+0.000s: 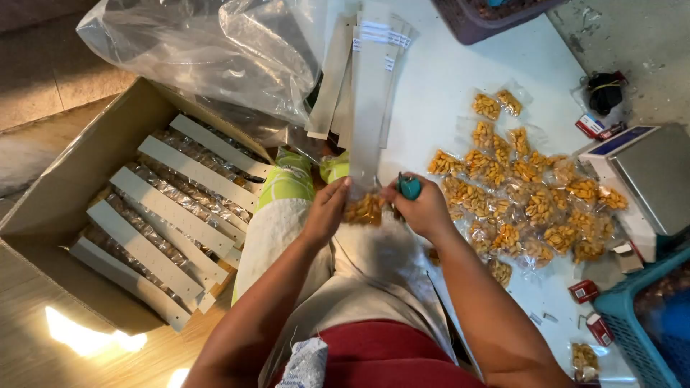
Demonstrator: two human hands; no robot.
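Observation:
My left hand (pixel 327 208) pinches a small clear packet of yellow snacks (pixel 363 210) against the lower end of a long grey card strip (pixel 369 100). My right hand (pixel 420 205) grips a teal stapler (pixel 410 187) right beside the packet. More grey card strips (pixel 332 75) lie fanned out behind on the white tabletop (pixel 438 79). A heap of filled snack packets (pixel 528 197) is spread to the right of my right hand.
An open cardboard box (pixel 54 190) at left holds rows of strips with packets attached (pixel 172 212). A large clear plastic bag (pixel 208 50) lies above it. A scale (pixel 650 172), small red staple boxes (pixel 583 291) and a blue basket (pixel 647 323) are at right.

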